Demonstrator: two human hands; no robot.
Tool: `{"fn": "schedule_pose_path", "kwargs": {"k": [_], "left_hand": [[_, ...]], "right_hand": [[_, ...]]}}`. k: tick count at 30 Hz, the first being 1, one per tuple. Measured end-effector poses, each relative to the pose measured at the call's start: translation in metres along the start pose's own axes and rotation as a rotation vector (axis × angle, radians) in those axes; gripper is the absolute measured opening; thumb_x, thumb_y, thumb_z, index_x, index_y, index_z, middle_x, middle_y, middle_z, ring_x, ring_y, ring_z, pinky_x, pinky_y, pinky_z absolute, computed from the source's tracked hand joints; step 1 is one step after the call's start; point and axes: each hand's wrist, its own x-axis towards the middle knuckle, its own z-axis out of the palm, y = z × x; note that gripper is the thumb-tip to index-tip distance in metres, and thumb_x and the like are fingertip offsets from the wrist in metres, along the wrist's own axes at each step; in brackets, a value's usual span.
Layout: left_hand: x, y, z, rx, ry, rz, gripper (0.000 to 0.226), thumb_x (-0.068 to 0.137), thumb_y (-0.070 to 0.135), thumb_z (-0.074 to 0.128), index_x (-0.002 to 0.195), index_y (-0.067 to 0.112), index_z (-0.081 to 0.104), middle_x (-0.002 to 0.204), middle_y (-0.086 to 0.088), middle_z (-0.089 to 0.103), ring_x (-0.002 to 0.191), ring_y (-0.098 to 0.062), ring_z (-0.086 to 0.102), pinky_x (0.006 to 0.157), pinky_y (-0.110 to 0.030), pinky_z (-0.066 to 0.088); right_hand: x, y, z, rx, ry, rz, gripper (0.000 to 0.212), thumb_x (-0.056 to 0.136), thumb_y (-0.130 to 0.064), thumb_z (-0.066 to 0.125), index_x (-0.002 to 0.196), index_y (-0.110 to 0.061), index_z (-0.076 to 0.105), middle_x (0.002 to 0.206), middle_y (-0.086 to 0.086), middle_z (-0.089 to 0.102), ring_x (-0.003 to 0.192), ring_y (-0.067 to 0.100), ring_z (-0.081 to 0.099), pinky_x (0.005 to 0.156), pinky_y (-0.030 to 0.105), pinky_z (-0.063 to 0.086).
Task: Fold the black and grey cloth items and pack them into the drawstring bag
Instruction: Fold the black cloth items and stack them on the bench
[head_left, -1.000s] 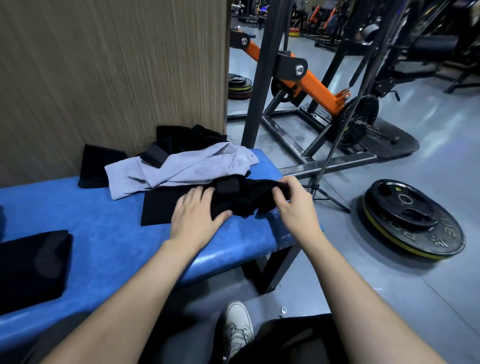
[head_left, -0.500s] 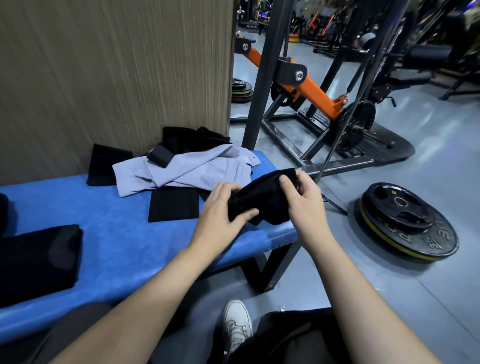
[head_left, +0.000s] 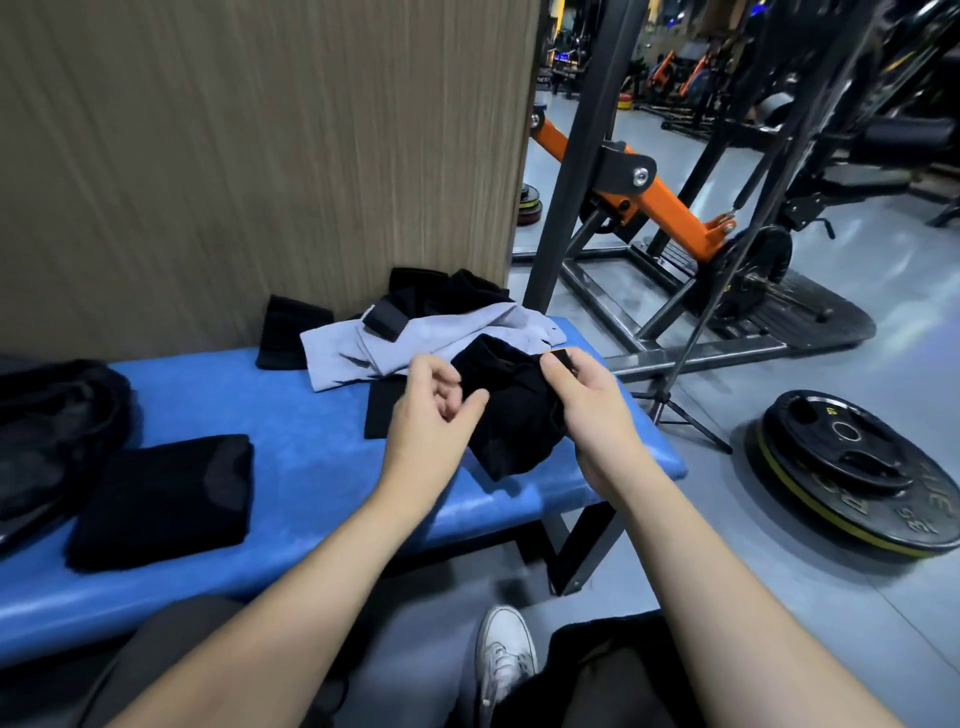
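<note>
Your right hand pinches the top edge of the black cloth, which hangs lifted just above the blue bench. Your left hand grips the cloth's left side, fingers curled — though blurred. Just beyond your grip lies the grey garment; well left, a folded black item.

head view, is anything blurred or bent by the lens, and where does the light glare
Head view: the wood-grain wall panel is streaked with motion blur, and the left hand is soft-edged. The wide lens bows the blue bench and the rack upright. Pale sheen lies on the grey floor; the folded black cloth loses detail in shadow.
</note>
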Motion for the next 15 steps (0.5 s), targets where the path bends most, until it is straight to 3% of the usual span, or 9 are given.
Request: {"fn": "schedule_pose_path", "kwargs": {"k": [2, 5, 8, 11, 15], "left_hand": [[-0.003, 0.002, -0.009, -0.173, -0.102, -0.095, 0.014, 0.088, 0.036, 0.063, 0.090, 0.027, 0.053, 0.081, 0.001, 0.060, 0.071, -0.015, 0.060, 0.063, -0.031, 0.048], [-0.008, 0.004, -0.027, -0.373, -0.180, -0.233, 0.032, 0.088, 0.052, 0.058, 0.101, 0.023, 0.057, 0.097, -0.001, 0.064, 0.082, -0.013, 0.065, 0.068, -0.032, 0.055], [-0.010, 0.007, -0.054, -0.458, -0.145, -0.332, 0.034, 0.090, 0.047, 0.059, 0.110, 0.019, 0.055, 0.094, 0.005, 0.066, 0.083, -0.008, 0.066, 0.070, -0.027, 0.055], [-0.011, 0.006, -0.082, -0.513, -0.074, -0.404, 0.030, 0.093, 0.030, 0.065, 0.117, 0.017, 0.053, 0.092, 0.004, 0.069, 0.089, -0.014, 0.069, 0.073, -0.030, 0.058], [-0.013, -0.001, -0.113, -0.492, -0.010, -0.487, 0.036, 0.093, 0.031, 0.066, 0.121, 0.014, 0.054, 0.098, -0.004, 0.068, 0.085, -0.020, 0.071, 0.076, -0.038, 0.059]], "right_hand": [[0.000, 0.000, 0.021, -0.033, -0.045, -0.015, 0.028, 0.100, -0.024, 0.055, 0.095, 0.003, 0.053, 0.082, 0.006, 0.055, 0.076, 0.016, 0.050, 0.066, 0.032, 0.041], [-0.002, -0.002, 0.055, -0.058, -0.137, -0.033, 0.023, 0.100, -0.024, 0.057, 0.095, -0.002, 0.057, 0.080, 0.002, 0.056, 0.075, 0.011, 0.052, 0.067, 0.027, 0.042], [-0.004, -0.003, 0.086, -0.038, -0.223, -0.041, 0.012, 0.099, -0.021, 0.057, 0.091, -0.013, 0.061, 0.080, 0.002, 0.056, 0.077, 0.010, 0.051, 0.071, 0.027, 0.041], [-0.007, -0.003, 0.111, -0.033, -0.301, -0.018, 0.008, 0.098, -0.015, 0.057, 0.093, -0.012, 0.063, 0.080, -0.001, 0.062, 0.076, 0.007, 0.056, 0.072, 0.024, 0.045], [-0.012, -0.003, 0.135, -0.067, -0.380, 0.007, 0.018, 0.090, -0.018, 0.057, 0.101, -0.008, 0.068, 0.099, 0.018, 0.071, 0.091, 0.018, 0.063, 0.091, 0.044, 0.051]]}}
